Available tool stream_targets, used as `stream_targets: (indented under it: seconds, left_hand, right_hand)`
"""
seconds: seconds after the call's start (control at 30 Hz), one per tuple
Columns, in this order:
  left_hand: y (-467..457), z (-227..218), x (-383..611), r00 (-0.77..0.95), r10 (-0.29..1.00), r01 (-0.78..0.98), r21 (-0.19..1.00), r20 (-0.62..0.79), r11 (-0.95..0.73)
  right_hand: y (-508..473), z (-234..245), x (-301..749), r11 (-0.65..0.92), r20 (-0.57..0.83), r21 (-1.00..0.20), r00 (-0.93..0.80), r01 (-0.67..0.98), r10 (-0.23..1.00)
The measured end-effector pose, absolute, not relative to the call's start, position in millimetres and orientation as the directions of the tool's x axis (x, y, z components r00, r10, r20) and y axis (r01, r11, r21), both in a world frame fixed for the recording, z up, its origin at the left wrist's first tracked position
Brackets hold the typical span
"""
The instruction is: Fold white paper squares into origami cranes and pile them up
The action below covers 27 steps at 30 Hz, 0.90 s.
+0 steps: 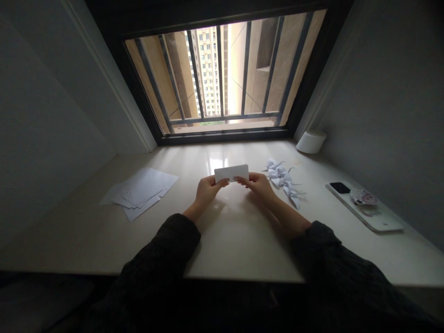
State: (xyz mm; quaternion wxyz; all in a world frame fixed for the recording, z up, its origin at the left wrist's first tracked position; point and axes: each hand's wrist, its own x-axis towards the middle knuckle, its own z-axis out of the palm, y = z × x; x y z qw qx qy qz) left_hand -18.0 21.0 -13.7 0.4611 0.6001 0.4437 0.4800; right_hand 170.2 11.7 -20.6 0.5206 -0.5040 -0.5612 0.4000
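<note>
A folded white paper strip (231, 173) is held up just above the pale desk (236, 236), in the middle of the view. My left hand (206, 190) pinches its lower left corner with closed fingers. My right hand (258, 184) pinches its lower right edge the same way. Both forearms wear dark sleeves and reach in from the near edge.
A loose stack of white sheets (140, 190) lies to the left. Several folded paper cranes (284, 181) sit right of my right hand. A white phone (364, 209) lies at the far right, a white round container (311, 141) in the back corner, and a barred window (222, 78) behind.
</note>
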Motion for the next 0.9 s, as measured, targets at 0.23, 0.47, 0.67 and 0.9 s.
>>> stream_targets:
  seconds: [0.23,0.47,0.67,0.9]
  left_hand:
    - [18,-9,-15,0.131,0.987,0.085,0.99,0.096,-0.108]
    - [11,-13,-9,0.151,0.984,0.055,0.993,0.092,-0.102]
    - [11,-10,-9,0.112,0.992,0.057,0.997,0.054,-0.06]
    - [20,-8,-15,0.017,1.0,-0.051,0.999,-0.009,0.01]
  right_hand:
    - [5,-16,163,0.121,0.13,-0.987,0.077,0.109,0.989]
    - [-2,-15,154,0.1,0.101,-0.995,0.079,0.02,0.992]
    - [-2,-14,153,0.114,0.117,-0.993,0.088,0.031,0.989]
    - [1,-15,155,0.096,0.1,-0.995,0.116,0.039,0.988]
